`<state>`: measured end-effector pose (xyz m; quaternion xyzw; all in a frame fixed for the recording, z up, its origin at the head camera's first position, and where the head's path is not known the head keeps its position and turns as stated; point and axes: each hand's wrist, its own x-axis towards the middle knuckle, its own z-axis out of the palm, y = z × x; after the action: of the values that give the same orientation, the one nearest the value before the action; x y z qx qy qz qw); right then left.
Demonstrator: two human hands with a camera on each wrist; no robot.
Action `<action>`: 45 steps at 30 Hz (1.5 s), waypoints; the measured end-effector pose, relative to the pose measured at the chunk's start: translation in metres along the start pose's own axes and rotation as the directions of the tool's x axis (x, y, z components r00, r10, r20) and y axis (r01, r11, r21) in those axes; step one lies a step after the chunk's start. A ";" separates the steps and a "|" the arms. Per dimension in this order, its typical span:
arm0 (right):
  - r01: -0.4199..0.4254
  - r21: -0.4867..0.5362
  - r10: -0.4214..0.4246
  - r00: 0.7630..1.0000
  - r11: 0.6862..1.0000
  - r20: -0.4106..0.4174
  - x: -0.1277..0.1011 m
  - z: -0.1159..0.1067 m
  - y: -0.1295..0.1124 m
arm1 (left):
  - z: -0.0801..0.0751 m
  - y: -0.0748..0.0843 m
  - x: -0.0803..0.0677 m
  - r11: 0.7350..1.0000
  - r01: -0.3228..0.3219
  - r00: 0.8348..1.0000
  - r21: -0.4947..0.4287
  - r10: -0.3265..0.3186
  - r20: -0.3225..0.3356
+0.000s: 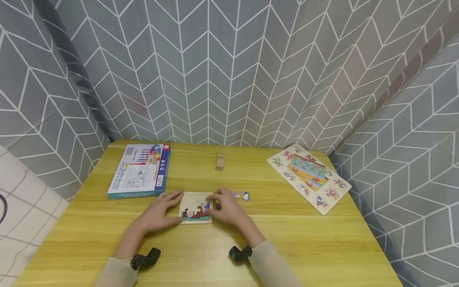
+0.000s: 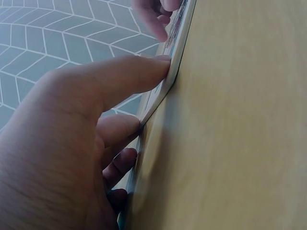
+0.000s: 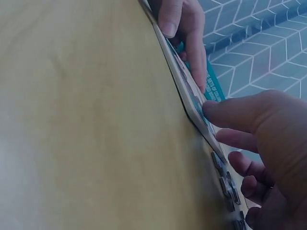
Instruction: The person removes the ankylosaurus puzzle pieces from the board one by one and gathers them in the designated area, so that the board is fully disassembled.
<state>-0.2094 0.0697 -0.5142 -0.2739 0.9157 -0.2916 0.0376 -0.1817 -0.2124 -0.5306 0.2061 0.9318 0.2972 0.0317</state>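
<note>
A small square wooden puzzle board lies on the table, its lower part filled with brown, teal and purple pieces. My left hand holds its left side, thumb near the lower corner and forefinger near the upper one. In the left wrist view, the left thumb rests on the rim. At the right side, my right hand pinches a blue-purple puzzle piece between thumb and forefinger over the board; the fingers partly hide it. Loose puzzle pieces lie just right of that hand, some half hidden behind it.
A boxed toy set lies at the back left of the table. Behind the board stands a small wooden block. At the right is a larger wooden picture board with colourful cards on it. Patterned curtains hang behind.
</note>
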 end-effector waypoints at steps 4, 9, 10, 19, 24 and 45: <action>-0.024 -0.016 0.024 1.000 1.000 -0.009 -0.002 0.002 -0.003 | -0.001 0.001 0.001 1.000 -0.001 1.000 -0.002 0.001 0.000; -0.045 -0.009 0.045 0.999 0.999 -0.027 -0.002 0.004 -0.006 | -0.002 0.001 0.001 1.000 -0.003 1.000 -0.001 0.003 -0.004; -0.050 -0.010 0.050 0.998 0.999 -0.027 -0.002 0.005 -0.006 | -0.002 0.001 0.001 1.000 -0.003 1.000 -0.001 0.003 -0.003; -0.057 0.006 0.057 0.998 0.998 -0.022 -0.002 0.004 -0.013 | -0.002 0.002 0.000 1.000 0.001 1.000 0.011 -0.001 -0.004; -0.045 0.017 0.046 0.999 0.999 -0.016 -0.003 0.004 -0.015 | -0.001 0.001 0.000 1.000 -0.009 1.000 0.017 0.010 -0.007; 0.052 -0.100 -0.049 0.998 0.994 0.032 -0.001 0.000 -0.013 | 0.002 -0.001 0.001 1.000 -0.008 1.000 0.028 0.008 -0.004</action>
<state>-0.2028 0.0613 -0.5073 -0.3028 0.9214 -0.2419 0.0299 -0.1823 -0.2119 -0.5327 0.2095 0.9352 0.2845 0.0256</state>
